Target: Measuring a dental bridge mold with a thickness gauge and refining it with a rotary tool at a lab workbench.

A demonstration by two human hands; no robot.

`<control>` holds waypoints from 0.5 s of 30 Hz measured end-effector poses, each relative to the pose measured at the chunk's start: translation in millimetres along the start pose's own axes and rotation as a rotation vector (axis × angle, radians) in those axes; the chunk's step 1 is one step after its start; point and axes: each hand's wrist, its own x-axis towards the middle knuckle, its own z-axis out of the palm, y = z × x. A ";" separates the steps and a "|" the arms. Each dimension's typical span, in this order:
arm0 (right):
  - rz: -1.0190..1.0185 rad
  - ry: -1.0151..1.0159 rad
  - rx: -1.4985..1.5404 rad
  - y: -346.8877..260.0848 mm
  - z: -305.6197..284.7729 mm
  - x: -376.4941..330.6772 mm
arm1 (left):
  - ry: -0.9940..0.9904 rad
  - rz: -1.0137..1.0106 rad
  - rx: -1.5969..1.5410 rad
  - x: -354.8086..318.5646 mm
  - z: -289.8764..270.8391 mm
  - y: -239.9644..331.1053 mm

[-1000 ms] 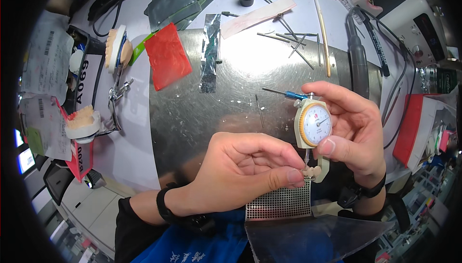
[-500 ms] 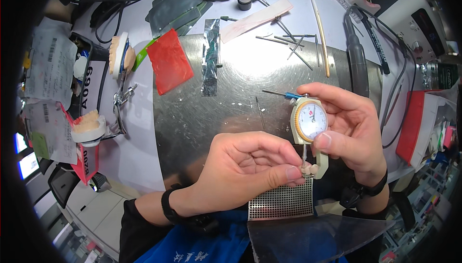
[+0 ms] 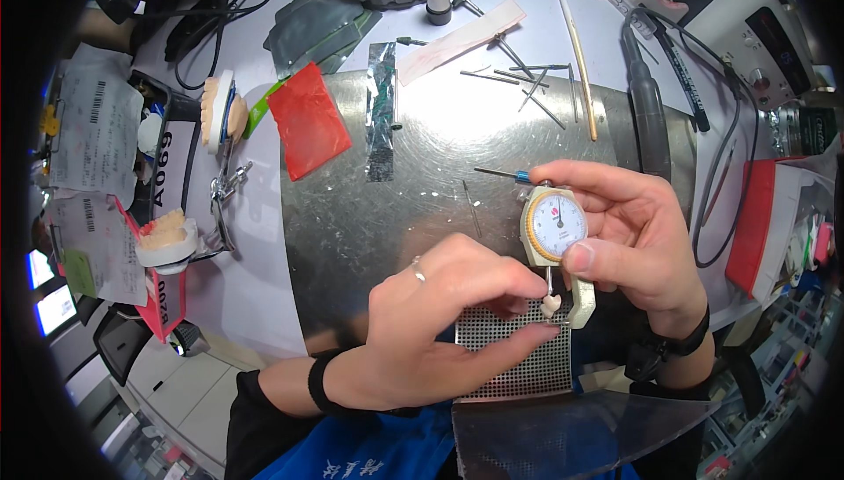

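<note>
My right hand (image 3: 633, 238) is closed around a dial thickness gauge (image 3: 556, 225) with a white face and yellow rim. A thin rod with a blue collar (image 3: 521, 177) sticks out leftward by the right index fingertip; how it is held is hidden. Below the dial, a small tooth-coloured dental crown piece (image 3: 551, 306) sits at the gauge's measuring tip. My left hand (image 3: 440, 322) is open beside it, index fingertip just above and thumb just below, spread apart. Under both hands lies a perforated metal plate (image 3: 505, 366).
A metal work surface (image 3: 352, 243) carries a red wax sheet (image 3: 309, 121), a foil strip (image 3: 381, 115) and several burs (image 3: 541, 109). At left are dental models (image 3: 165, 238) on an articulator. A handpiece (image 3: 648, 120) and brush (image 3: 576, 49) lie at right. A transparent sheet (image 3: 571, 436) is nearest me.
My left thumb and index finger have parted from their pinch at the crown piece, and the left hand has turned. The gauge has shifted slightly left and tilted in my right hand.
</note>
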 end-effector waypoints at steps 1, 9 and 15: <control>0.013 -0.007 0.025 -0.4 0.8 -0.4 | -0.002 0.002 0.002 0.4 -0.7 0.9; -0.014 -0.026 -0.010 0.7 4.3 -3.2 | 0.143 0.025 0.158 -8.0 6.8 -1.5; -0.021 -0.017 -0.036 0.1 4.2 -5.3 | 0.065 0.077 0.182 -5.3 4.0 -1.2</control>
